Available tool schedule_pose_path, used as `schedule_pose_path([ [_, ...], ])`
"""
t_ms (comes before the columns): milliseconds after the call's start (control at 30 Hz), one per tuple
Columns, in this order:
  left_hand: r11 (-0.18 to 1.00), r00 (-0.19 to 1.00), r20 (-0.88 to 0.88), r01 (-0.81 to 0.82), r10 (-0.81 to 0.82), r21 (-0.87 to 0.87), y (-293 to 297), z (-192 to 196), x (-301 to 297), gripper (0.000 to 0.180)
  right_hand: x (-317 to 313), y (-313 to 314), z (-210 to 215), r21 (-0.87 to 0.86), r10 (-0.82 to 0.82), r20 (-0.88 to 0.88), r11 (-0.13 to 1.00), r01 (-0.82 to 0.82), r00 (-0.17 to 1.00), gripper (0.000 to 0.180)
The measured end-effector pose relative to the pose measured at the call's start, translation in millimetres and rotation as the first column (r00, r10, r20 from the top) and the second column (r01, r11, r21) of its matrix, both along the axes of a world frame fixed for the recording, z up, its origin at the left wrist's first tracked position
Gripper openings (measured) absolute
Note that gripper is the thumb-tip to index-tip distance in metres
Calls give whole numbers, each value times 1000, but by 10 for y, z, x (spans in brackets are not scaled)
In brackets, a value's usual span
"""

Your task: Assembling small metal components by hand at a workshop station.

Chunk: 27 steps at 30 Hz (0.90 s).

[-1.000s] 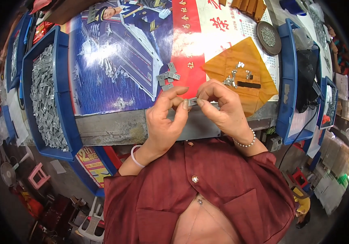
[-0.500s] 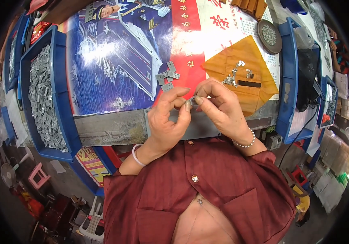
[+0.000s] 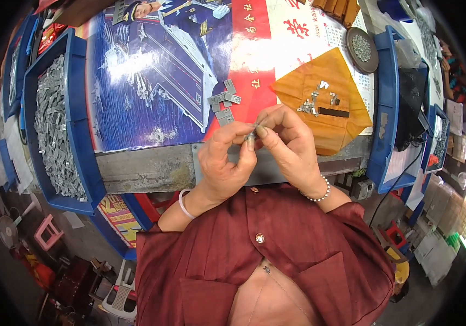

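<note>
Doing fine two-handed work at a worktop (image 3: 140,171), leaving open room across a glossy poster (image 3: 129,119), bordering a blue bin (image 3: 78,119) on the left and an orange sheet (image 3: 341,81) on the right; pinching narrowly with left hand (image 3: 224,163) and right hand (image 3: 292,136) near the worktop's front edge, just short of a cluster of loose grey parts (image 3: 227,98); holding between close-set fingertips a small grey part (image 3: 254,131), mostly hidden; apparently adjusting it, so calling for steady pressure and slight finger movements, avoiding the cluster and sheet.
</note>
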<state>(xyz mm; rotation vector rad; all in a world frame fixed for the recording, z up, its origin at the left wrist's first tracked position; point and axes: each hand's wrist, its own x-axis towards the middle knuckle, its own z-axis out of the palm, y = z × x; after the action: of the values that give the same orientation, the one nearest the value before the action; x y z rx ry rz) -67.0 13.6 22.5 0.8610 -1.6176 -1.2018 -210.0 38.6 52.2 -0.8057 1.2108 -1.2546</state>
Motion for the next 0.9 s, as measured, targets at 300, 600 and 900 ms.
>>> schedule_pose_path([
  [300,989,996,-21,-88,86,-120,-26,33,-28,28,-42,-32,-28,110,-46,381,994,4,923,24],
  [600,997,998,-44,54,-51,62,-79,81,8,26,-34,2,-2,26,-4,93,1000,1,996,19],
  [900,996,1000,2,-14,14,90,-27,75,-40,39,27,59,-50,-223,-138,-447,974,40,884,9],
])
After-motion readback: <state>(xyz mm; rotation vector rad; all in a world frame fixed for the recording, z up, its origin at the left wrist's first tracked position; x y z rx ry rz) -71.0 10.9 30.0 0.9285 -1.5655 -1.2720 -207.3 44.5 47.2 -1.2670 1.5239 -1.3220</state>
